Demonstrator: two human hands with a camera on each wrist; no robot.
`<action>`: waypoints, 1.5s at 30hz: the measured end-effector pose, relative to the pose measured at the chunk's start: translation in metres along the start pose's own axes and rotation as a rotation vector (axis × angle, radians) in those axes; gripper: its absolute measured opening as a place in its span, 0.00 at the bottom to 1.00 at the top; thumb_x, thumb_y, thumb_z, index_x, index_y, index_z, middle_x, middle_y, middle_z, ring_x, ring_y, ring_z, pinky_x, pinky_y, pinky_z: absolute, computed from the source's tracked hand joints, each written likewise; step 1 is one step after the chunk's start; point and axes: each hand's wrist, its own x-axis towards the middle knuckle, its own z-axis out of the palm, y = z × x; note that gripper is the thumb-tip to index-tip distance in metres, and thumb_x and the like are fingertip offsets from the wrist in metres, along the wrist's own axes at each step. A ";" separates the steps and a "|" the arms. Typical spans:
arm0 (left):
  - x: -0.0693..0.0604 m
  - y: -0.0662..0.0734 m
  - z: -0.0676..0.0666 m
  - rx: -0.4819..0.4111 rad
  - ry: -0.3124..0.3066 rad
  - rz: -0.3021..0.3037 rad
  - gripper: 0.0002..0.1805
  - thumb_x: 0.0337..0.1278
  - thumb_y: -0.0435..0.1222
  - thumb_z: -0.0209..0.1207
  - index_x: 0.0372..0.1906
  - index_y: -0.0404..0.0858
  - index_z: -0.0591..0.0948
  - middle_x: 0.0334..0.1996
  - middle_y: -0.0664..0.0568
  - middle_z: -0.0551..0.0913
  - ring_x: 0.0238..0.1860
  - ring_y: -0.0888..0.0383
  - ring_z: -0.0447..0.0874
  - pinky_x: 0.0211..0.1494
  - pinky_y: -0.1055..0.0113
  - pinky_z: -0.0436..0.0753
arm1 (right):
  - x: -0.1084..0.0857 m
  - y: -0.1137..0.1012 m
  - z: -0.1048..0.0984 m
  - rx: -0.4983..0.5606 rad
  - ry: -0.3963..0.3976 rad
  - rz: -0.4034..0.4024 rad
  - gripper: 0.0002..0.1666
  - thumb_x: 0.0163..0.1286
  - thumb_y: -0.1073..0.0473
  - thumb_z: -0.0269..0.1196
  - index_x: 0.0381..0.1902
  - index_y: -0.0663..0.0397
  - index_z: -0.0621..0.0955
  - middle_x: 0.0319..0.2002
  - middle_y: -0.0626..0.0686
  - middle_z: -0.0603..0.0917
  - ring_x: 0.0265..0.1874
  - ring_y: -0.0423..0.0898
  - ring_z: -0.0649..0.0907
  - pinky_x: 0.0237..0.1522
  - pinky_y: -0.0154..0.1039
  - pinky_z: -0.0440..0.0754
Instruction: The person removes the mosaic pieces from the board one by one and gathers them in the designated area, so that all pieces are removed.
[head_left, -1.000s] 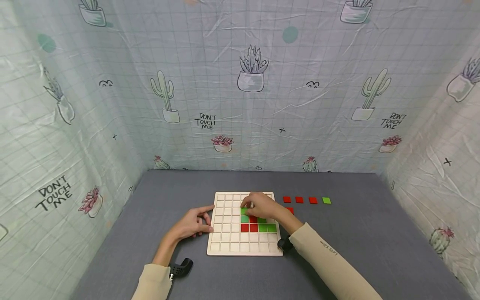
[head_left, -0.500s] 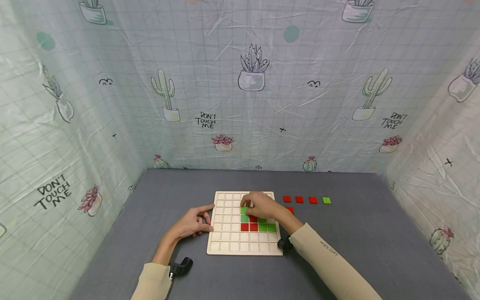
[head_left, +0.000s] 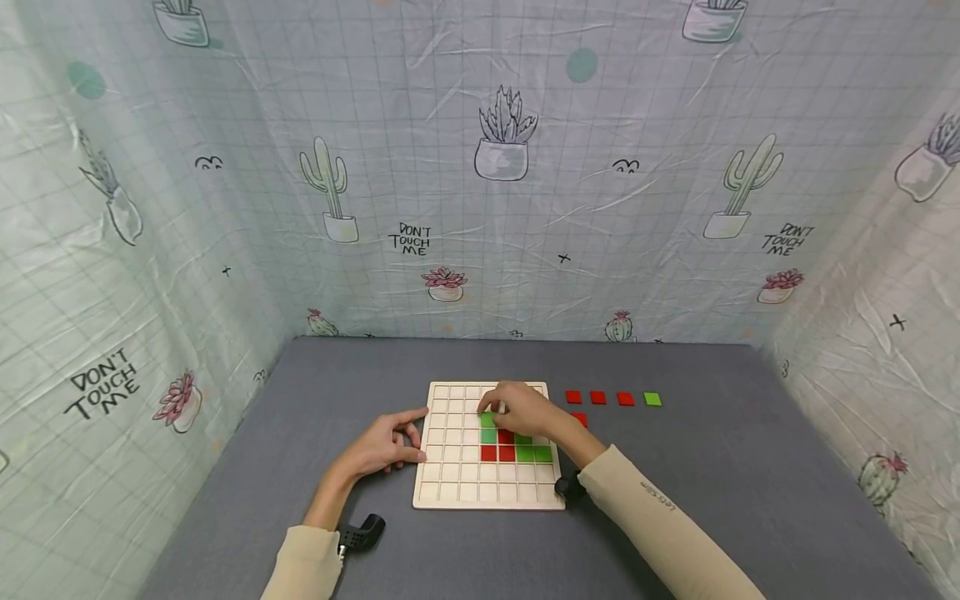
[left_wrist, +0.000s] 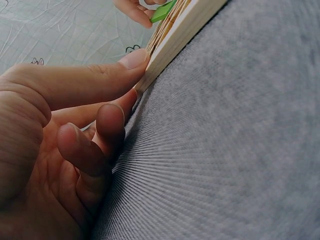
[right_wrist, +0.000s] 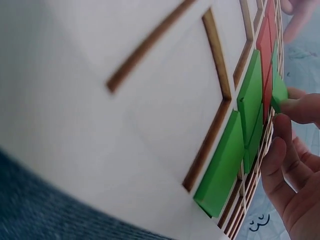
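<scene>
A pale wooden grid board (head_left: 450,496) lies on the grey table. My left hand (head_left: 377,444) touches its left edge with a fairly straight thumb and index finger set apart, and the other fingers are bent beneath. Over the board's upper middle, my right hand (head_left: 525,408) pinches a green square tile (right_wrist: 279,91) between thumb and fingers. That tile looks tilted in the left wrist view. Nearer on the board sit red tiles (head_left: 489,453) and green tiles (head_left: 534,454) in neighbouring cells. My right hand and forearm hide part of the board's right side.
Right of the board, a row of loose tiles lies on the table: red tiles (head_left: 597,397) and one green tile (head_left: 652,399). Another red tile (head_left: 579,419) shows partly behind my right wrist. A patterned cloth (head_left: 502,250) hangs behind and at both sides of the table.
The fingertips of my right hand have shifted very slightly left around the green tile. My left hand stays at the board's left edge.
</scene>
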 end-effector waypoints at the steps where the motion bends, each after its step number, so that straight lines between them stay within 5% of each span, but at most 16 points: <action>1: 0.000 0.000 0.000 0.000 -0.001 0.000 0.46 0.55 0.35 0.75 0.78 0.35 0.66 0.38 0.42 0.82 0.18 0.61 0.72 0.17 0.66 0.71 | 0.000 0.000 0.000 0.002 0.002 -0.002 0.17 0.73 0.67 0.59 0.51 0.45 0.89 0.46 0.49 0.87 0.39 0.44 0.85 0.42 0.38 0.82; 14: 0.001 0.000 0.000 0.016 0.006 0.000 0.45 0.55 0.35 0.75 0.78 0.35 0.67 0.38 0.42 0.82 0.18 0.62 0.72 0.17 0.67 0.71 | -0.003 0.001 -0.002 0.084 0.030 0.007 0.18 0.76 0.67 0.56 0.50 0.47 0.89 0.44 0.48 0.89 0.23 0.38 0.70 0.32 0.34 0.70; 26: -0.001 0.001 0.003 0.021 0.011 -0.009 0.46 0.54 0.36 0.75 0.78 0.36 0.67 0.39 0.42 0.82 0.19 0.62 0.72 0.17 0.67 0.71 | -0.014 -0.002 -0.008 0.138 0.072 0.000 0.17 0.76 0.67 0.57 0.53 0.51 0.90 0.49 0.51 0.89 0.34 0.40 0.78 0.35 0.34 0.75; 34: 0.000 -0.001 0.002 0.015 0.009 0.000 0.46 0.55 0.36 0.75 0.78 0.35 0.67 0.38 0.44 0.81 0.19 0.62 0.72 0.17 0.67 0.71 | -0.030 0.007 -0.027 0.130 0.143 -0.051 0.17 0.74 0.70 0.59 0.51 0.55 0.90 0.41 0.52 0.88 0.31 0.38 0.76 0.34 0.32 0.75; 45: 0.001 -0.003 0.001 0.024 0.002 0.004 0.45 0.57 0.36 0.74 0.78 0.35 0.66 0.37 0.49 0.81 0.19 0.62 0.73 0.17 0.67 0.72 | -0.066 0.037 -0.048 0.138 0.194 0.034 0.15 0.74 0.69 0.61 0.51 0.55 0.89 0.40 0.54 0.86 0.24 0.37 0.73 0.32 0.35 0.75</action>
